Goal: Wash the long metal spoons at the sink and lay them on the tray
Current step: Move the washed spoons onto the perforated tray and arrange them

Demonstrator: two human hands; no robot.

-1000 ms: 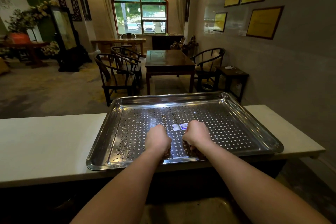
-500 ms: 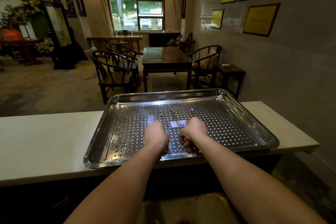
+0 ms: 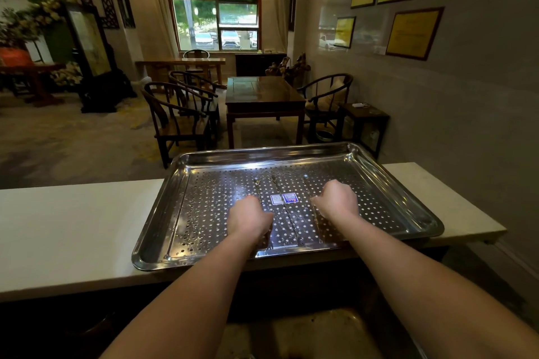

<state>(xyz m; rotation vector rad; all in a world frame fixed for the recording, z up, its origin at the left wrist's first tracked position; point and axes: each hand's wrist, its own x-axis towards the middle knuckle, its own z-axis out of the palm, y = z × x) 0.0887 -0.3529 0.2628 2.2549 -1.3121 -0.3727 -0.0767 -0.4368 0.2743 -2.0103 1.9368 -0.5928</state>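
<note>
A perforated steel tray (image 3: 408, 213) sits on the white counter (image 3: 73, 227). Three long metal spoons lie lengthwise on it, side by side. My left hand (image 3: 249, 218) is curled over the handle of the left spoon (image 3: 257, 185), whose bowl end points away from me. The middle spoon (image 3: 284, 213) lies free between my hands, across a small blue sticker. My right hand (image 3: 335, 201) is curled over the right spoon (image 3: 305, 181), and its handle shows again below my wrist. The fingertips of both hands are hidden.
The sink basin (image 3: 306, 335) is just below me, in front of the counter. Past the counter are dark wooden chairs (image 3: 178, 114) and a table (image 3: 262, 96). A wall with framed plaques runs along the right.
My right hand has moved right and slightly forward across the tray, taking one spoon apart from the middle one. Three spoons now show instead of two. My left hand stays put.
</note>
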